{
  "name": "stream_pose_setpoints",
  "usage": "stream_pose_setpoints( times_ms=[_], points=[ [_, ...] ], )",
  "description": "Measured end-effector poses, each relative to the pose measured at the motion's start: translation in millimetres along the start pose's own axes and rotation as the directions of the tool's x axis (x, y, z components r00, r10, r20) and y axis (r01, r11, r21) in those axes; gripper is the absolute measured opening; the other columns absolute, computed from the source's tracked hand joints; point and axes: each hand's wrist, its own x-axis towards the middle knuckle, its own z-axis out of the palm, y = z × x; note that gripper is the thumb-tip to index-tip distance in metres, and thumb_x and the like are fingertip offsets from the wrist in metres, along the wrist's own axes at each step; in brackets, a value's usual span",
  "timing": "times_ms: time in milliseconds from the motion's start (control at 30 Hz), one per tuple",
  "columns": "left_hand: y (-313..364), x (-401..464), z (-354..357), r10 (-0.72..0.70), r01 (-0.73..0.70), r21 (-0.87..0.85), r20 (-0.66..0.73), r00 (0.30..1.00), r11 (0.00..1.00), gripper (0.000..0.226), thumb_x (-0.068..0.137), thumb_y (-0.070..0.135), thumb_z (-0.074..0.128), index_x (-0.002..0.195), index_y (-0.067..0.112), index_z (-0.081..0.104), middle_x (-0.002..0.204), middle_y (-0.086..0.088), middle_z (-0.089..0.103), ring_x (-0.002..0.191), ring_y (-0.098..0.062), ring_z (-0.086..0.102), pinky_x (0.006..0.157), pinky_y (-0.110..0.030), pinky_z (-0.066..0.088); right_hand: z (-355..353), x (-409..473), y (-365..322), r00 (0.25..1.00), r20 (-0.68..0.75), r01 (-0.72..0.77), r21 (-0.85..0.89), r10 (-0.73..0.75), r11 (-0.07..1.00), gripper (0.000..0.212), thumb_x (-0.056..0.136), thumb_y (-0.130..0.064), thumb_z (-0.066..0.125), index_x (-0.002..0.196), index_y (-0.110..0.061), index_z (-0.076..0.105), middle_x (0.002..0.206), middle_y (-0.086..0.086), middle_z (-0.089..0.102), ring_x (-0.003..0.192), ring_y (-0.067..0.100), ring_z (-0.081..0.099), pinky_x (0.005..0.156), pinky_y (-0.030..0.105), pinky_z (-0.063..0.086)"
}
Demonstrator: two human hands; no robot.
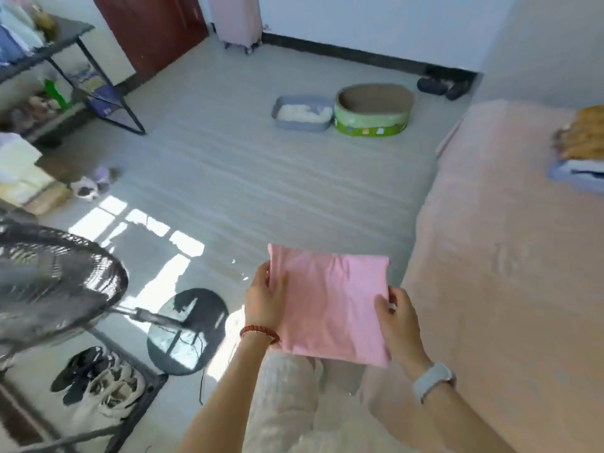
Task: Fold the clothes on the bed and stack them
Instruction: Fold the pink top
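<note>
Nearest, a folded pink garment (330, 302) held up in the air over the lap and floor, just left of the bed (496, 273), not resting on anything. Left hand (264, 302) gripping its left edge, thumb on top and fingers tucked beneath; right hand (397, 317) pinching the right edge the same way. Gripped at both sides, probably to keep the folds flat and square while carried. Beside the hands on the left, a standing fan (52, 282) and shoes on a low rack (98, 384), well clear of the cloth. Farther right, on the bed's far part, a stack of folded clothes (580, 148), likely the place meant for this piece, judging by the task. Farther still on the floor, a grey tray (302, 114) touching a green oval box (372, 111), then a pink suitcase (235, 18) by the wall.
</note>
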Motion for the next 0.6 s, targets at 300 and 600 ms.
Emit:
stream_pose_setpoints(
  times_ms=[300,600],
  points=[
    [80,180,99,0.072,-0.068,-0.026,0.234,0.97,0.997,0.03,0.093,0.02,0.051,0.122,0.013,0.052,0.086,0.001,0.059,0.084,-0.023,0.053,0.07,-0.028,0.035,4,160,-42,0.952,-0.267,-0.112,0.147,0.148,0.983,0.008,0.092,-0.011,0.051,0.099,-0.014,0.049,0.084,-0.005,0.053,0.077,0.017,0.049,0.06,0.022,0.036],
    [225,366,197,0.212,-0.219,-0.033,0.424,0.881,0.975,0.033,0.093,0.02,0.053,0.124,0.011,0.051,0.094,-0.003,0.059,0.087,-0.022,0.05,0.073,-0.026,0.034,-19,342,-125,0.86,-0.466,-0.12,0.204,0.205,0.971,0.01,0.091,-0.011,0.054,0.099,-0.016,0.051,0.085,-0.005,0.056,0.078,0.019,0.052,0.072,0.026,0.036]
  ],
)
